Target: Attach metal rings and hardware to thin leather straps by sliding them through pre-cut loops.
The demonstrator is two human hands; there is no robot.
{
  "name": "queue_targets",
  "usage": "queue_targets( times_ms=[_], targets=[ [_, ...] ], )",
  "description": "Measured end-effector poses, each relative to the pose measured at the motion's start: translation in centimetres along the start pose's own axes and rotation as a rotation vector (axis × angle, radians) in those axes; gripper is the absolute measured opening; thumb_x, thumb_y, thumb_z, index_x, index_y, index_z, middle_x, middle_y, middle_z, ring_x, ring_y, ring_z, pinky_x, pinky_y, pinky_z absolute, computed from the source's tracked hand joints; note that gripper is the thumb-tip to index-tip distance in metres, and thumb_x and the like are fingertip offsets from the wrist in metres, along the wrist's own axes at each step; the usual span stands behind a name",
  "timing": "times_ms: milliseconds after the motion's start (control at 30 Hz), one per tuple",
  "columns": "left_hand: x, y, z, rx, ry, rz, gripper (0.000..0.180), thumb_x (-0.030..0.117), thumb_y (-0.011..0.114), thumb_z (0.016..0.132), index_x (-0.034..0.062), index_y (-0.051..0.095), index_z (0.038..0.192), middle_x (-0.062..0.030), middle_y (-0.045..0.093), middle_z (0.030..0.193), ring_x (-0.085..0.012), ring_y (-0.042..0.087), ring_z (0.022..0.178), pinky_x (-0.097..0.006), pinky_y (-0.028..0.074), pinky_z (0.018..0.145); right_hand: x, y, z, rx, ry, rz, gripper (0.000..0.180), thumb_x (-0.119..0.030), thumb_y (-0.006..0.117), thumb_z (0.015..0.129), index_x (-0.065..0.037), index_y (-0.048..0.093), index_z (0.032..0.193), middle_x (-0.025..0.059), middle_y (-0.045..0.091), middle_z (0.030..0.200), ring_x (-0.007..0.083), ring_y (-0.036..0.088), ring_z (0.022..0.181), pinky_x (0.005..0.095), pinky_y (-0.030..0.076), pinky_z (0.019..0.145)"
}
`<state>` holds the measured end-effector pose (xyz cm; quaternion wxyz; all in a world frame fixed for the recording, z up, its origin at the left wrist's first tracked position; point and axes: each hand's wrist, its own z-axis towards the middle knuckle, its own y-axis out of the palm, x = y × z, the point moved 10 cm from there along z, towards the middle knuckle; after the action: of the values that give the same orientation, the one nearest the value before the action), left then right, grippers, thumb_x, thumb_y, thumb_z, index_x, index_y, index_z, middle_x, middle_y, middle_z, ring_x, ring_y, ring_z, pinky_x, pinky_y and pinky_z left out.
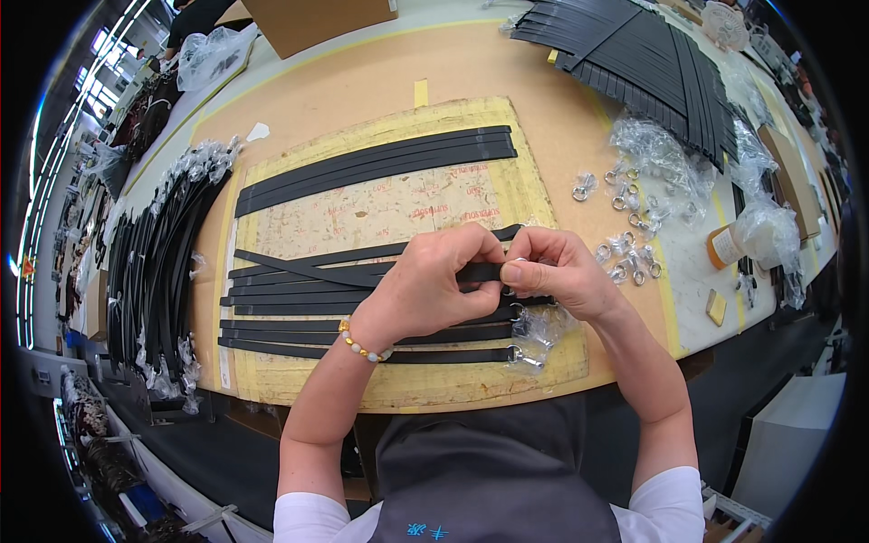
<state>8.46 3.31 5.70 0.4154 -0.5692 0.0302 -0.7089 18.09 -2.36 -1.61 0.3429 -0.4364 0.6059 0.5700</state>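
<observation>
Both hands meet over a yellow-edged work board [434, 380], pinching one end of a black strap [362, 273]. My left hand [430, 281] wraps its fingers round the strap, whose long tail runs left across other straps. My right hand [561, 271] closes thumb and finger on the strap's tip; any fitting there is mostly hidden by the fingers. Below lie several finished-looking black straps [362, 357] in rows, with metal clasps [523, 355] in clear plastic at their right ends. Farther up the board sits a flat row of plain black straps [380, 169].
Loose metal clasps [625, 258] lie right of the board, beside crumpled clear plastic [665, 149]. A big stack of black straps [634, 68] fills the far right. An orange-and-white container [724, 246] stands nearby. Bundled straps [158, 271] hang at the left; a cardboard box [317, 20] stands behind.
</observation>
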Motion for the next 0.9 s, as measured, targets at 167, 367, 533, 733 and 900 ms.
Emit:
queue_targets(
  times_ms=[167, 367, 533, 733, 900],
  targets=[
    [0.3, 0.0, 0.1, 0.002, 0.021, 0.026, 0.02, 0.001, 0.075, 0.073, 0.0009, 0.063, 0.089, -0.0048, 0.067, 0.077, -0.01, 0.063, 0.069, -0.024, 0.053, 0.06, -0.1, 0.0, 0.0, 0.01, -0.015, -0.016, 0.018, -0.019, 0.076, 0.094, -0.004, 0.065, 0.095, -0.0047, 0.062, 0.083, 0.0018, 0.054, 0.073, 0.0193, 0.044, 0.065],
    [0.3, 0.1, 0.0, 0.003, 0.047, 0.044, 0.02, 0.002, 0.076, 0.074, 0.0015, 0.063, 0.089, -0.0057, 0.068, 0.078, -0.012, 0.065, 0.069, -0.025, 0.054, 0.061, -0.1, 0.0, 0.0, 0.037, -0.06, -0.05, 0.016, -0.015, 0.075, 0.094, -0.003, 0.065, 0.094, -0.0051, 0.061, 0.082, 0.0001, 0.052, 0.074, 0.0185, 0.041, 0.064],
    [0.4, 0.3, 0.1, -0.027, 0.033, 0.03, 0.02, 0.002, 0.077, 0.075, 0.0023, 0.064, 0.09, -0.0046, 0.068, 0.079, -0.0099, 0.063, 0.066, -0.024, 0.051, 0.057, -0.2, -0.1, -0.2, 0.119, -0.129, -0.132, 0.012, -0.01, 0.073, 0.093, -0.003, 0.064, 0.093, -0.0061, 0.06, 0.082, -0.0011, 0.05, 0.074, 0.0179, 0.039, 0.063],
    [1.0, 0.0, 0.2, -0.087, 0.038, 0.06, 0.021, 0.002, 0.079, 0.075, 0.0039, 0.066, 0.09, -0.0016, 0.068, 0.079, -0.0054, 0.054, 0.058, -0.021, 0.042, 0.049, -0.4, -0.2, -0.2, 0.095, -0.101, -0.093, 0.013, -0.01, 0.074, 0.093, -0.004, 0.063, 0.092, -0.0059, 0.06, 0.081, 0.0001, 0.05, 0.073, 0.0189, 0.04, 0.062],
    [1.7, -0.9, 0.0, -0.023, 0.073, 0.066, 0.022, 0.003, 0.08, 0.072, 0.0057, 0.066, 0.089, -0.001, 0.065, 0.077, -0.0085, 0.054, 0.056, -0.022, 0.042, 0.048, -0.4, 0.8, -0.2, -0.109, -0.036, 0.022, 0.021, -0.023, 0.074, 0.096, -0.005, 0.062, 0.097, -0.0034, 0.06, 0.08, 0.0039, 0.052, 0.07, 0.0212, 0.042, 0.062]
  ],
)
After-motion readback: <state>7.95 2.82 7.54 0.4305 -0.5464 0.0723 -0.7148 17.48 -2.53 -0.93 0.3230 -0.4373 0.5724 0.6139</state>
